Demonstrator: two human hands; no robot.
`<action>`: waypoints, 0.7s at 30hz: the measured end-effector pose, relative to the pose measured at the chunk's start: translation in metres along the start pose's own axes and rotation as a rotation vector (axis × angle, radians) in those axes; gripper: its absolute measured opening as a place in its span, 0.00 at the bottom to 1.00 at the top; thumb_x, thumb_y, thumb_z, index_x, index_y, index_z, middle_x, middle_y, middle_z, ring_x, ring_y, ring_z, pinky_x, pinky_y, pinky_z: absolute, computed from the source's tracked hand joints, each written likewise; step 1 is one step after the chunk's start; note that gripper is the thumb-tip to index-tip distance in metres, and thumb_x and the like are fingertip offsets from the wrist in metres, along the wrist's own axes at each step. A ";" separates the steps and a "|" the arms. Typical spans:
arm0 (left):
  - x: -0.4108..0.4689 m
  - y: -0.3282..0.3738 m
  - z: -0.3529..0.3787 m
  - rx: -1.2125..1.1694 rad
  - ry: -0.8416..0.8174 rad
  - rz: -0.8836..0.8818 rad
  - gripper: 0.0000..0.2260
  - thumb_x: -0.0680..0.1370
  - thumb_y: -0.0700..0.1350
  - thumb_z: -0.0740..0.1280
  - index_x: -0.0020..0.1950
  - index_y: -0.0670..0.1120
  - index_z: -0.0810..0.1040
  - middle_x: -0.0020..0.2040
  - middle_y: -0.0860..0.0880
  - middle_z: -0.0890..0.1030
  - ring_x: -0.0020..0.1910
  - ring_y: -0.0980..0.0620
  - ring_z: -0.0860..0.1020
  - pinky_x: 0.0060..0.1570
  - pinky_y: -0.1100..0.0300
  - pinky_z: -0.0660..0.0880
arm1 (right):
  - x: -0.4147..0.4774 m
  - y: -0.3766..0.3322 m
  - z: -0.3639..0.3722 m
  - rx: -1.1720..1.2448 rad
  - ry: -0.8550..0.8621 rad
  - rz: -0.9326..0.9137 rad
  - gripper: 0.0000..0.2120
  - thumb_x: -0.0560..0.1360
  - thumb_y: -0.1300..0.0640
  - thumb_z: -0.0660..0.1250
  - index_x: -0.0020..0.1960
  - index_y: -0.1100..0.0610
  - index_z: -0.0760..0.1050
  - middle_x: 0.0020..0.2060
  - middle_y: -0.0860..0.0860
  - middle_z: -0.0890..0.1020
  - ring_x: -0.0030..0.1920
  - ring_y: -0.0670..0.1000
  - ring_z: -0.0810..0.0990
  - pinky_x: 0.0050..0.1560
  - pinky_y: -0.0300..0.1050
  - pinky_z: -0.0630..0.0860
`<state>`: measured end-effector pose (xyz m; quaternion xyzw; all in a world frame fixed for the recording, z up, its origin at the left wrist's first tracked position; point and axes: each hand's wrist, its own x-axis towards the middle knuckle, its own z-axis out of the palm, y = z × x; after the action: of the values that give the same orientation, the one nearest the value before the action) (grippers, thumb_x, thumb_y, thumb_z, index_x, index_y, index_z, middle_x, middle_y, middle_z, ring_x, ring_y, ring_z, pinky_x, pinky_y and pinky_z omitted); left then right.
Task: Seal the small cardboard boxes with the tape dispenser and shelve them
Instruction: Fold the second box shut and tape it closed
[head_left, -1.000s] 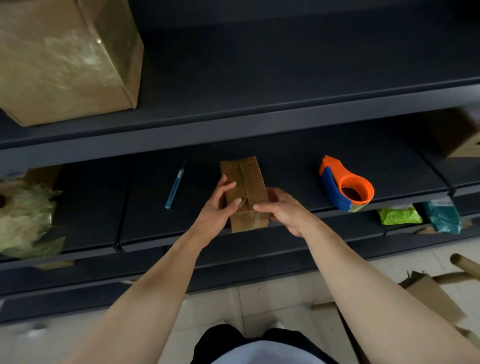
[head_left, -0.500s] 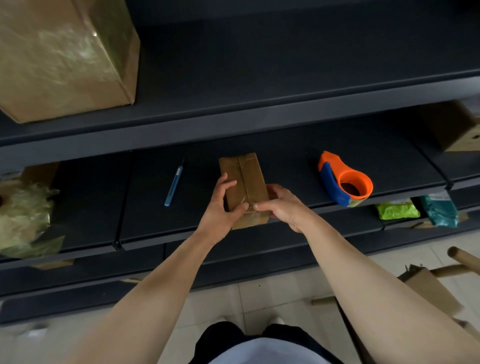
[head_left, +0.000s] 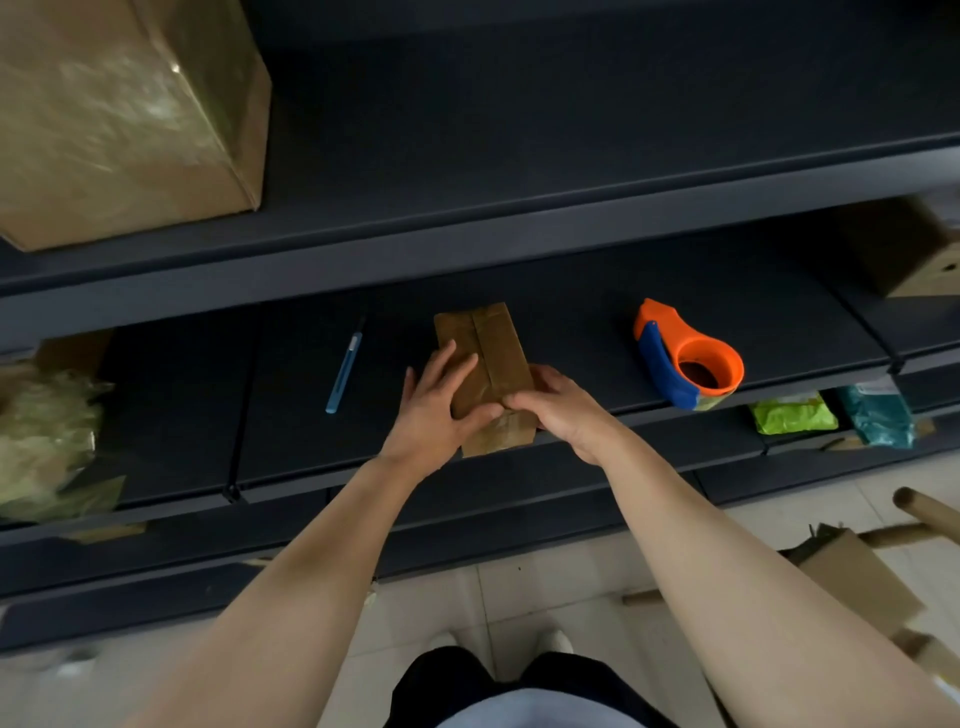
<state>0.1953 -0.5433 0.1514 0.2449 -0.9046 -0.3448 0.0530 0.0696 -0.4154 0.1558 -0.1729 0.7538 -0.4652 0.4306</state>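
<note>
Cardboard box: brown and small, lying on the middle shelf with its near end at the front lip. A tape strip runs along the centre seam of the lid and appears to fold down the near face.
Left hand: fingers straight and flat on the left half of the lid, thumb laid along the near edge; pressing, not gripping.
Right hand: fingers curled round the near right corner, holding the box steady, with a fingertip at the seam.
Tape dispenser: orange and blue, on the same shelf well to the right, untouched.
Risk, tape: judged liable to wrinkle or lift at the near edge if rubbed unevenly, and a loose end would leave the seam poorly sealed.
Risk, box: with the box this close to the lip, a hard outward push could tip it off the shelf.
Risk, far end: it cannot be told whether tape wraps the far face, so shelving the box unchecked may leave that end open.
Change, left hand: a second ago its fingers were bunched at the near left corner; now they lie spread farther up the lid.
Change, right hand: same corner, same grip.
Change, dispenser: unmoved.
</note>
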 end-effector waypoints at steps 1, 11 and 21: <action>0.001 -0.001 -0.001 0.043 -0.002 0.000 0.32 0.74 0.62 0.62 0.76 0.54 0.58 0.78 0.56 0.49 0.76 0.54 0.41 0.74 0.51 0.37 | 0.001 0.001 -0.001 0.007 -0.008 0.003 0.27 0.71 0.49 0.71 0.68 0.48 0.68 0.57 0.50 0.79 0.57 0.52 0.79 0.64 0.54 0.73; 0.003 0.015 -0.008 0.221 -0.014 0.039 0.31 0.76 0.60 0.62 0.76 0.51 0.58 0.77 0.50 0.54 0.77 0.47 0.45 0.74 0.53 0.45 | 0.012 0.006 -0.056 -0.204 0.924 -0.061 0.17 0.75 0.59 0.66 0.62 0.63 0.74 0.58 0.60 0.77 0.61 0.61 0.74 0.56 0.47 0.69; 0.002 0.020 -0.004 0.288 -0.031 0.092 0.21 0.78 0.56 0.62 0.71 0.56 0.69 0.77 0.44 0.54 0.77 0.41 0.42 0.73 0.51 0.36 | 0.021 0.041 -0.092 -0.549 0.812 0.302 0.12 0.75 0.63 0.64 0.58 0.64 0.73 0.48 0.58 0.81 0.62 0.59 0.75 0.76 0.54 0.50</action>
<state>0.1866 -0.5341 0.1673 0.2027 -0.9558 -0.2123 0.0189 -0.0111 -0.3580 0.1290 0.0259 0.9713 -0.2125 0.1041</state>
